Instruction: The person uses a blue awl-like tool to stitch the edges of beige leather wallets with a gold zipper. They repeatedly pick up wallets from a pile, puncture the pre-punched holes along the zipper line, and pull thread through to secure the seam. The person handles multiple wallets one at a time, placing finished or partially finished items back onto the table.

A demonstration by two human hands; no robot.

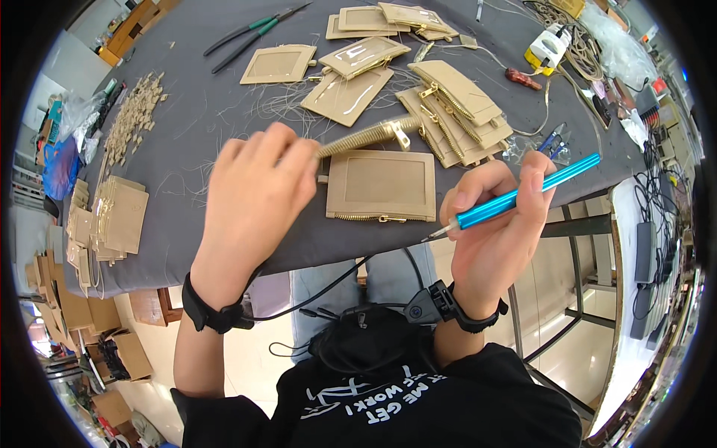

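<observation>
My left hand (258, 179) is closed on one end of a tan zippered card wallet (358, 140). The wallet is held edge-up, its brass zipper and pull showing; the end inside my fingers is hidden. A slim tool with a shiny blue handle (526, 192) and a thin pointed metal tip lies in my right hand (493, 224), gripped between thumb and fingers. Its tip points down and left, apart from the wallet. Between my hands another tan card wallet (381, 187) lies flat near the table edge, its zipper toward me.
Behind my hands are piles of tan wallets (347, 97), more zippered ones (459, 112), loose threads and green-handled tweezers (258, 33). On the left lie tan scraps (134, 116) and stacked wallets (119, 216). A white-and-yellow plug block (549, 48) with cords sits at far right.
</observation>
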